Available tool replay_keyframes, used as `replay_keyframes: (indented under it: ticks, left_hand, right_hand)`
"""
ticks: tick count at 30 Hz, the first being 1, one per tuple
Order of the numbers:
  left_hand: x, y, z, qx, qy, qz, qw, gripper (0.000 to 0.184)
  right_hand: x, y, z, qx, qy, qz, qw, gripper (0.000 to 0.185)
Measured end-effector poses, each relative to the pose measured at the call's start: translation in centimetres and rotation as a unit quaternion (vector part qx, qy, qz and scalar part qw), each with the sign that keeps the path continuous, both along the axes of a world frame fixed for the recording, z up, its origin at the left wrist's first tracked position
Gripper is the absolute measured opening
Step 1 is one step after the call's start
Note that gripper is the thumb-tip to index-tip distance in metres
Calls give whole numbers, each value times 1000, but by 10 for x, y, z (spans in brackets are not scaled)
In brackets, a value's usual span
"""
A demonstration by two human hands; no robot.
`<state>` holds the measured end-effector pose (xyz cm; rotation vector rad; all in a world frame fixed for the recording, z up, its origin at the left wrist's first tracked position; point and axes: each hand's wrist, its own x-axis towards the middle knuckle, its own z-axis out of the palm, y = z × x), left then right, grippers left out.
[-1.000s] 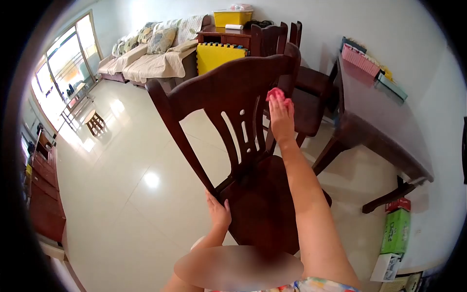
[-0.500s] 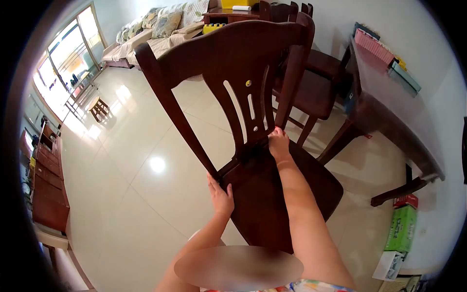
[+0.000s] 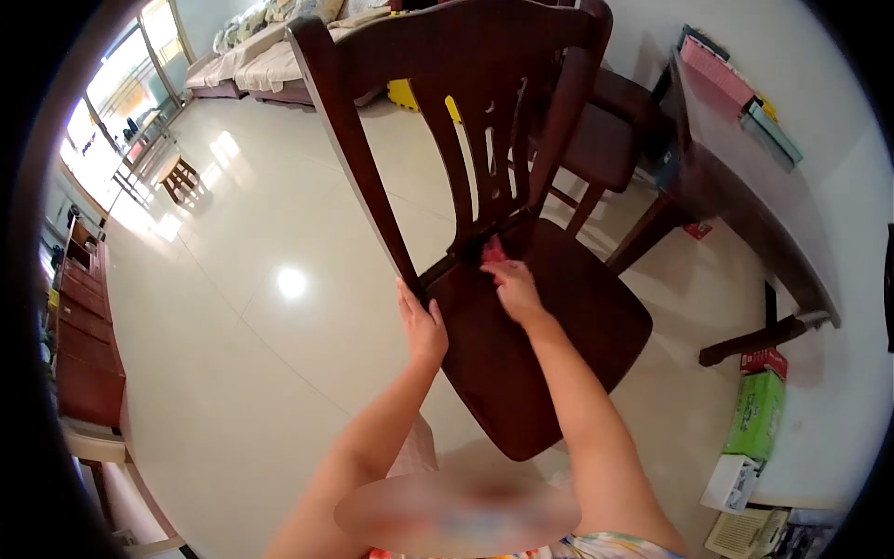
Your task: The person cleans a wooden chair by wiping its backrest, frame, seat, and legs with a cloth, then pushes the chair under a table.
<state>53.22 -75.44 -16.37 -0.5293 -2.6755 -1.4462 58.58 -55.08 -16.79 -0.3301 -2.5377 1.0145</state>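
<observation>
Cloth on the seat, chair held at its rear corner

The cloth (image 3: 494,250) is held in a narrow grip by the fingertips of the right hand (image 3: 514,289) and is set down at the rear of the seat (image 3: 596,317), close to the foot of the backrest (image 3: 456,47). By the left hand (image 3: 424,326) a wide shape is made, fingers straight and thumb parted, laid against the corner where the post meets the seat; how firmly it is pressed cannot be told. The chair (image 3: 484,373) is stood upright on the floor (image 3: 233,373), just in front of the body.

The rear of the seat is being reached by the cloth, while the front part and both posts are left untouched by it. No mark is shown by which finished parts could be told from unfinished ones, so how much is done cannot be judged; at least the contact at the rear of the seat is under way.

Counted: one cloth, one chair in hand, and two other seats (image 3: 601,149) seen behind it, beside one table (image 3: 745,186). One pink basket (image 3: 715,70) is borne by the table. One stool (image 3: 177,172) and one sofa (image 3: 270,56) are seen farther off. Near the wall, one red box (image 3: 764,361), one green box (image 3: 756,415) and one white box (image 3: 729,483) are lined up
</observation>
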Motion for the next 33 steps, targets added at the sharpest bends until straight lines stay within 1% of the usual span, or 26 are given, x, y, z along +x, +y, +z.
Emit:
replay_keyframes:
  ticks: [2,4,5,6,8,9,11,12,14,16,18,19,20,22,23,26,27,28,30,31,32,33]
  left_hand:
    - [-2,-2,-7,29,15,-4,999,70]
    - [-9,2,-16,72,15,-7,997,69]
    - [-7,0,-20,92,14,-7,996,69]
    - [-10,0,-20,100,16,-8,995,70]
    - [-7,-1,-23,115,14,-11,993,71]
    - [-9,-1,-26,104,35,-11,994,73]
    - [-9,4,-22,114,28,-12,993,74]
    - [-5,0,-20,114,19,-7,993,74]
    - [-2,0,-15,136,-4,-16,991,75]
    - [-5,-1,-17,139,-8,-23,990,75]
    - [-6,2,-17,146,-8,-26,989,75]
    - [-7,3,-18,139,4,-25,990,75]
    - [-6,-1,-21,127,14,-22,992,75]
    - [-2,-2,-11,112,-18,-19,993,74]
    - [-2,-3,-7,104,-34,-12,994,74]
    - [-9,0,-25,128,18,-13,992,75]
    - [-5,-1,-14,136,-19,-11,990,76]
    - [-11,0,-29,132,11,-13,991,77]
    - [-7,-2,-18,139,-7,-15,990,79]
    - [-12,-3,-24,184,-30,-31,982,82]
    - [-18,-9,-20,169,-25,-32,985,83]
    - [-26,-12,-13,155,-18,-33,987,84]
  right_hand:
    - [26,-46,20,86,41,36,995,42]
    - [46,-86,29,36,54,51,997,41]
    - [55,-101,35,34,56,63,996,38]
    - [65,-110,36,1,37,98,995,34]
    - [88,-119,26,58,45,137,988,32]
    - [102,-121,26,73,36,131,988,31]
    - [128,-110,33,108,21,120,987,29]
    - [141,-103,35,167,13,84,982,27]
    - [163,-72,36,135,-47,-33,989,24]
    - [182,-38,36,85,-92,-223,967,25]
    - [210,0,19,266,-102,-268,920,29]
    - [214,19,13,289,-125,-310,897,31]
    - [217,35,7,308,-150,-348,873,34]
    - [218,72,-4,333,-91,-375,860,36]
    - [214,87,-15,318,-60,-398,859,37]
    - [189,80,-6,270,-137,-435,848,36]
    - [180,65,5,238,-136,-410,870,36]
    - [172,42,16,230,-146,-362,892,36]
    - [160,-18,34,212,-167,-268,925,36]
    - [156,-47,37,225,-135,-242,934,40]
    - [151,-80,38,236,-105,-215,942,48]
    - [147,-109,38,214,-99,-179,955,59]
